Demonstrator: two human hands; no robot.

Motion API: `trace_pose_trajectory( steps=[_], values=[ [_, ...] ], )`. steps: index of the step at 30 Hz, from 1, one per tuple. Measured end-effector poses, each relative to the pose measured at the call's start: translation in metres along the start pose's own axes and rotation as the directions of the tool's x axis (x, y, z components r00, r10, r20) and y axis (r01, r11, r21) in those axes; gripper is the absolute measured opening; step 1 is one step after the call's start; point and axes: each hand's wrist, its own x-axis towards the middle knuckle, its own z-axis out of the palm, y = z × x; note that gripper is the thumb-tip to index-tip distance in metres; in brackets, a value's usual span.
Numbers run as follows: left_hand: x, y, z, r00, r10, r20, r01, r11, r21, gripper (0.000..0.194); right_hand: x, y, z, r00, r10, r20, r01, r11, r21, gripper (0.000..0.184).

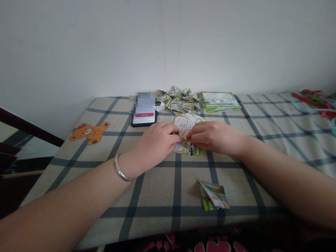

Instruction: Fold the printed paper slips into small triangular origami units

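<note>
My left hand [159,141], with a silver bangle at the wrist, and my right hand [211,137] meet near the middle of the table. Their fingertips pinch a small folded paper [186,142] between them, partly hidden by the fingers. Beneath it a printed green and white leaflet [184,120] lies flat on the cloth. Just beyond the hands is a pile of folded paper pieces [181,99] made from similar print. Closer to me, a single folded paper piece [214,196] rests apart on the tablecloth.
A phone [144,112] with its screen lit lies left of the pile. To the right is a stack of leaflets [219,101]. The checked tablecloth [154,196] bears a bear picture [89,133]. Red and green strips [315,99] lie at far right; a wall [168,42] stands behind.
</note>
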Motion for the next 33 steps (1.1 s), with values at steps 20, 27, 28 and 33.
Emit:
trace_pose_trajectory(
  steps=[20,27,28,33],
  values=[
    [0.000,-0.001,-0.001,0.999,0.010,0.036,-0.010,1.000,0.002,0.020,0.004,-0.007,0.020,0.972,0.172,-0.162,-0.204,0.955,-0.214,0.026],
    [0.000,0.000,-0.001,0.999,0.002,0.033,-0.001,1.000,-0.017,0.024,0.001,0.011,0.021,0.963,0.187,-0.195,-0.199,0.979,-0.041,0.024],
    [-0.001,0.000,-0.001,1.000,0.002,0.028,-0.002,1.000,-0.014,0.025,0.001,0.014,0.022,0.962,0.181,-0.207,-0.181,0.983,0.018,0.023],
    [-0.001,-0.001,-0.001,1.000,0.014,0.012,-0.014,1.000,-0.010,0.029,-0.001,0.026,0.025,0.959,0.178,-0.219,-0.147,0.978,0.148,0.020]
  ],
)
